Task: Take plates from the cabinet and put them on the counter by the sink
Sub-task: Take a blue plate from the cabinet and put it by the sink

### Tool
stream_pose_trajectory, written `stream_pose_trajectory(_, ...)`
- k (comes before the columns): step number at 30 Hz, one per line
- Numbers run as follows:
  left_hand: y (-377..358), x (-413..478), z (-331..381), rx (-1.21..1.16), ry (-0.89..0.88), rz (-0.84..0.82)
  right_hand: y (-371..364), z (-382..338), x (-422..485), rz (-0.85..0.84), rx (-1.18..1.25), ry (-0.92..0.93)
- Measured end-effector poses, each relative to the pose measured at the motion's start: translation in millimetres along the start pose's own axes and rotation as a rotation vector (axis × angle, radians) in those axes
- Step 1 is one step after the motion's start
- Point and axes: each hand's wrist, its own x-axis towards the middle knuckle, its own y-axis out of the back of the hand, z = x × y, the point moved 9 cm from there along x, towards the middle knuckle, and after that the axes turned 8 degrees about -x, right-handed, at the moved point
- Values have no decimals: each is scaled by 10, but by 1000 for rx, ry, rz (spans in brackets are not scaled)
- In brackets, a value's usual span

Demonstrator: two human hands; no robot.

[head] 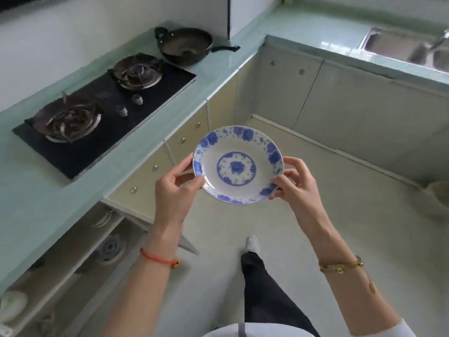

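I hold a white plate with blue flowers (pixel 238 165) level over the floor, in front of me at chest height. My left hand (pixel 176 188) grips its left rim and my right hand (pixel 295 184) grips its right rim. The open cabinet (pixel 80 242) under the left counter shows more dishes, among them a blue-patterned plate (pixel 110 248). The steel sink (pixel 410 48) sits in the pale green counter (pixel 315 32) at the far right, well beyond the plate.
A black two-burner gas hob (pixel 97 110) lies in the left counter, with a dark frying pan (pixel 185 46) behind it. Closed cabinet doors (pixel 340 98) line the corner. A pale bucket (pixel 439 198) stands on the floor at the right.
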Motion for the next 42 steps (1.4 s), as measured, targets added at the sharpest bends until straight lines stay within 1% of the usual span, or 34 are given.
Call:
stream_pose_trajectory(4,-855,653,45,-27,-3,-97,560,-53,641,102,20,2)
stream_pose_trajectory(8,-1698,1326,151,-59,-20,-165,1109,-251,1438,166,7,34)
stream_pose_trajectory(11,-2247,1814,241,-77,-27,-180,1449,-405,2055,191,-23,55)
stream_pose_trajectory(16,-2979,2649,313,-76,-35,-200,1811,-551,3054,205,-40,53)
stream_pose_trajectory(22,-3690,3708,265,-50,-24,-238,2062,-543,4209,241,-41,28)
stream_pose_trajectory(31,-4927,5790,405,-67,-35,-306,2408,-832,6378,325,-11,19)
stream_pose_trajectory(38,-5732,7002,544,-10,-14,-327,2632,-993,7700,373,-26,-18)
stream_pose_trajectory(42,-6168,7645,514,5,8,-303,2766,-1045,8482,370,-40,-40)
